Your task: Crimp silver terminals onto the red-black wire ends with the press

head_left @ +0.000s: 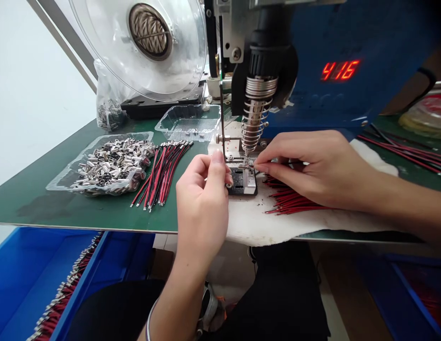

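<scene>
My right hand point(309, 166) is closed in a pinch on a thin dark wire, holding its end at the small metal fixture point(249, 182) beneath the machine's spring-wrapped tip point(254, 118). Left of that fixture, my left hand point(206, 189) is closed, thumb pressed over the curled forefinger; what it holds, if anything, is hidden. A pile of red and black wires point(294, 201) lies on a white cloth point(263, 225) under my right hand. Beside my left hand lies a bundle of red and black wires with metal ends point(163, 175).
A clear tray point(64, 182) heaped with small metal connectors point(113, 163) stands on the green table point(35, 189). Behind are another clear tray point(192, 121) and a large clear reel point(99, 28). The blue machine point(312, 104) reads 416. A blue bin point(24, 265) holds wired connectors below.
</scene>
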`<state>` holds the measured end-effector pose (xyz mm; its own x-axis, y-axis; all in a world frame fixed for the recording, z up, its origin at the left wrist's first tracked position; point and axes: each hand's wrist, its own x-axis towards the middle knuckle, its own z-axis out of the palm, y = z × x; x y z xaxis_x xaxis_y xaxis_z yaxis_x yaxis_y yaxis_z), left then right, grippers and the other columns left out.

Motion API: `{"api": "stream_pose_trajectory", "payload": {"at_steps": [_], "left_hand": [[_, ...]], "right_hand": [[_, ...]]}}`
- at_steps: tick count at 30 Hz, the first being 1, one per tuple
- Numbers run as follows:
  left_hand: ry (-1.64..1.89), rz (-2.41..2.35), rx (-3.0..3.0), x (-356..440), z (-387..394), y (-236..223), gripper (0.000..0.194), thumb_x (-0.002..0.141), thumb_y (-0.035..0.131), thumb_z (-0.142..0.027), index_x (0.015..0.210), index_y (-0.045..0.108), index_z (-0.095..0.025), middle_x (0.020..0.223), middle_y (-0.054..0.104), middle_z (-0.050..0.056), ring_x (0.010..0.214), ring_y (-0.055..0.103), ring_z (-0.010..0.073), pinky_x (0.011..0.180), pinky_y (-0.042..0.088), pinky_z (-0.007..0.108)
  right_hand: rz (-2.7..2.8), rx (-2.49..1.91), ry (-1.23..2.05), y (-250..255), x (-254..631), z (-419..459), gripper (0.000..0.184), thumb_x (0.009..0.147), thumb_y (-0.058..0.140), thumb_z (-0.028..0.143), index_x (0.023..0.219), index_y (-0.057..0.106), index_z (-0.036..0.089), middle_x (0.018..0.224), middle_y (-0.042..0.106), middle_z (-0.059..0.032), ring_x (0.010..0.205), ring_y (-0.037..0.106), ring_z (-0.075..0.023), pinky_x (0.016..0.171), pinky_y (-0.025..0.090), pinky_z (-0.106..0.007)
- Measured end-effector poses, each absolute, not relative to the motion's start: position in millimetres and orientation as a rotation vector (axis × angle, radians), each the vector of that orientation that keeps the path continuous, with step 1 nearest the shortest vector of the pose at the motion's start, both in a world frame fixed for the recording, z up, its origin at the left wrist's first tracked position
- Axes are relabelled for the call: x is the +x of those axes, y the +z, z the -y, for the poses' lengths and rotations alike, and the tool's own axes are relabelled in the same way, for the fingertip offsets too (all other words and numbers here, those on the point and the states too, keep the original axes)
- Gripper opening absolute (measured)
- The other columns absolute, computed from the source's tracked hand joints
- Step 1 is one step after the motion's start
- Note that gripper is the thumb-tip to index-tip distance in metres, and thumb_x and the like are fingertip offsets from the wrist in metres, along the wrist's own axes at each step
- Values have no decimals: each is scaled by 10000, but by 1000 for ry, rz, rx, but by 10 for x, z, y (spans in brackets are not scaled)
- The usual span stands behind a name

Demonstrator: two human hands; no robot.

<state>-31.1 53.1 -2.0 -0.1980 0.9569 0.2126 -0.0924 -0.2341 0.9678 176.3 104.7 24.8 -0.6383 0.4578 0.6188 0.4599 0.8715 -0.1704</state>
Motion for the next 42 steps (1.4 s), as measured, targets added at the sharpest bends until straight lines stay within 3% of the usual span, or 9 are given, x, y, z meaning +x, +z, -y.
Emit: {"api": "stream_pose_trajectory", "payload": {"at_steps": [23, 42], "left_hand": [[1566, -1152, 1184, -307, -514, -17, 424, 1046, 782, -437, 752, 592, -199, 792, 576, 12, 562, 401, 96, 452, 262, 264], [1567, -1155, 1186, -304, -514, -15, 428, 1059, 762, -435, 747, 589, -200, 787, 577, 7, 572, 404, 99, 468, 255, 272]], "right_hand": [[2363, -717, 45, 289, 1744, -1030, 186, 1076, 643, 200, 966, 785, 247, 938, 828, -28, 805, 750, -192, 758, 574, -329], [2338, -726, 57, 280, 1735, -1019, 175, 1059, 663, 202, 968, 803, 255, 930, 825, -30, 817, 771, -210, 750, 583, -344]]}}
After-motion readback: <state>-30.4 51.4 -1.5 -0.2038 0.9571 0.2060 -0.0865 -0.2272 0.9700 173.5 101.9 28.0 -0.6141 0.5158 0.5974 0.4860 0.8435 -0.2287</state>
